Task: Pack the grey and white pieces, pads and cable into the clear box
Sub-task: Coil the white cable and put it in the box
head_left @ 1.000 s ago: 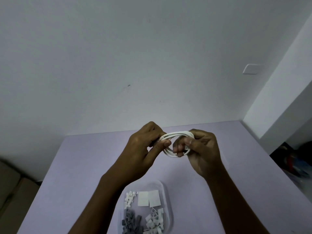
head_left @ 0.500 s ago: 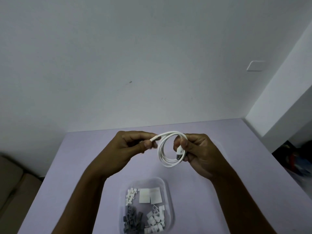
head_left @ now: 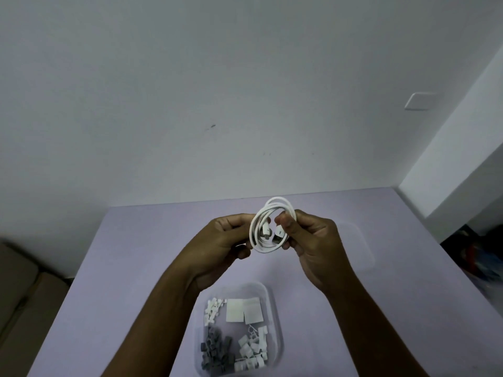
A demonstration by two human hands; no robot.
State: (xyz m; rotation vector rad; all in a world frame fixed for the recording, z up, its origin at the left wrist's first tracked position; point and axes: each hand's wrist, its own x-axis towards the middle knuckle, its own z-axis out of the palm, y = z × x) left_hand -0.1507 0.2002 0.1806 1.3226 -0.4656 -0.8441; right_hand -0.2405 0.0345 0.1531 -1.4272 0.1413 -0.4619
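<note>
A white cable (head_left: 268,213) is wound into a small coil and held up in the air above the table. My left hand (head_left: 220,240) grips the coil's left side and my right hand (head_left: 310,240) pinches its right side near a plug end. Below them the clear box (head_left: 275,330) lies open on the table near its front edge. Inside it are grey pieces (head_left: 216,352) at the front left, white pieces (head_left: 251,349) at the front right, more white pieces (head_left: 213,308) at the back left and two white pads (head_left: 243,310).
The lilac table (head_left: 136,268) runs back to a white wall. A clear lid (head_left: 359,246) lies on the table behind my right hand. Dark clutter (head_left: 479,254) sits beyond the table's right edge, and a beige surface (head_left: 24,289) lies past the left edge.
The coil has turned from lying flat between my hands to standing upright and gained more loops. My left hand moved back in onto the coil; both plug ends now show inside it.
</note>
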